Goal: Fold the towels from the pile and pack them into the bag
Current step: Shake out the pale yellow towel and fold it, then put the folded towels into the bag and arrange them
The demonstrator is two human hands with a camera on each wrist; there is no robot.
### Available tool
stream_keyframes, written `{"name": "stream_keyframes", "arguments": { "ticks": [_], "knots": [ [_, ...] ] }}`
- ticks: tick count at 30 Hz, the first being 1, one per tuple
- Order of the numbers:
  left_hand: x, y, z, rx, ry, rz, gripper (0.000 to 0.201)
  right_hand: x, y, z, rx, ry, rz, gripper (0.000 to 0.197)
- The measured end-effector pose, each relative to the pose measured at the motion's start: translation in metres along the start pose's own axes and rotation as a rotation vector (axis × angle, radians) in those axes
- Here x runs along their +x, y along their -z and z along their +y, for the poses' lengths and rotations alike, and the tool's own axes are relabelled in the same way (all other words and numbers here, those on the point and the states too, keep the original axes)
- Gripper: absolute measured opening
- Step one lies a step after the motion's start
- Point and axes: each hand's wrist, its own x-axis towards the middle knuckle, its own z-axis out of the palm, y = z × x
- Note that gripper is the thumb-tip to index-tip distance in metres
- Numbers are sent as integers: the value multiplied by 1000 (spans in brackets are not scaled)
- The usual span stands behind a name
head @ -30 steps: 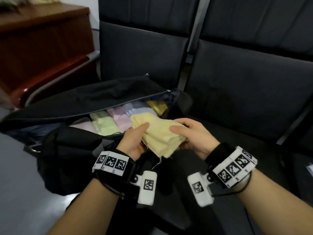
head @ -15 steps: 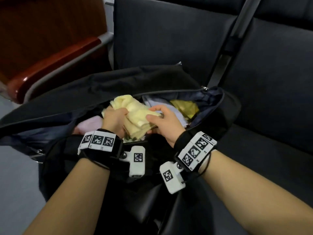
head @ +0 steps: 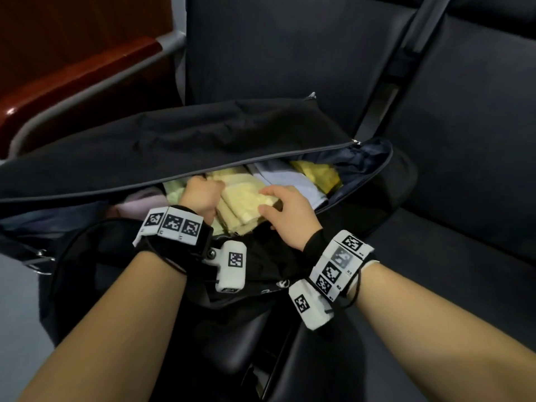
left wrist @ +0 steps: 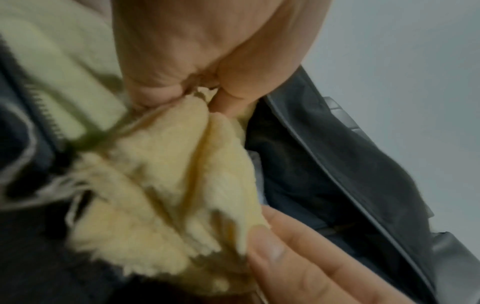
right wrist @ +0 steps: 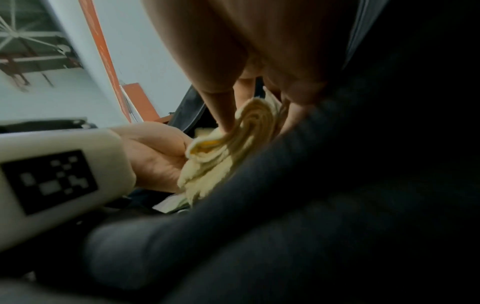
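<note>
A folded pale yellow towel [head: 243, 204] sits in the mouth of the open black bag [head: 203, 146], held between both hands. My left hand [head: 203, 192] grips its left end, fingers curled into the cloth [left wrist: 182, 164]. At the right end my right hand [head: 285, 207] pinches the folded layers [right wrist: 249, 123] between thumb and fingers. Inside the bag lie other folded towels: a light green one [head: 174, 191], a pink one [head: 145, 203], a white-lavender one [head: 287, 181] and a deeper yellow one [head: 316, 174]. No pile of loose towels is in view.
The bag rests on a row of dark padded seats [head: 435, 213], its zipped flap [head: 203, 166] lifted behind the opening. A red-brown wooden armrest with a grey rail [head: 81, 74] stands at the back left. Grey floor [head: 17, 300] lies on the left.
Both hands carried the yellow towel from in front of the bag forward and down into its opening, over the towels inside. The head view moved closer to the bag.
</note>
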Motion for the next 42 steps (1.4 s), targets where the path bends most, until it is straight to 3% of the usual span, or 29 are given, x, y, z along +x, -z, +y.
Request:
{"name": "stream_keyframes", "arguments": {
  "ticks": [5,9,11,14,17,23,26,29,33,37,42],
  "knots": [
    [-9,-2,1,-20,-5,104,37,-3,-11,6,-143,21,-176,48],
    [-27,10,27,-47,-343,295,52,-3,-15,9,-193,16,-208,53],
    [-31,18,37,-109,-442,296,55,-3,-17,10,-234,23,-220,55],
    [-29,14,31,-92,-312,205,44,-5,-17,8,-271,31,-239,58],
    [-34,-3,11,70,-173,11,21,-9,-14,4,-275,33,-250,65],
    [-68,-10,17,182,-185,-21,43,-48,18,-5,-182,63,-233,64],
    [-111,-24,23,255,-288,0,34,-93,58,-5,-106,53,-161,53],
    [-169,-58,30,350,-484,-12,24,-148,113,6,-119,24,-73,41],
    [-251,-145,26,494,-690,-207,21,-224,201,40,-233,-102,46,30],
    [-328,-242,-12,571,-702,-465,20,-320,269,101,-214,-255,251,25],
    [-412,-351,-75,686,-735,-723,23,-435,325,186,-245,-445,384,26]
  ]
}}
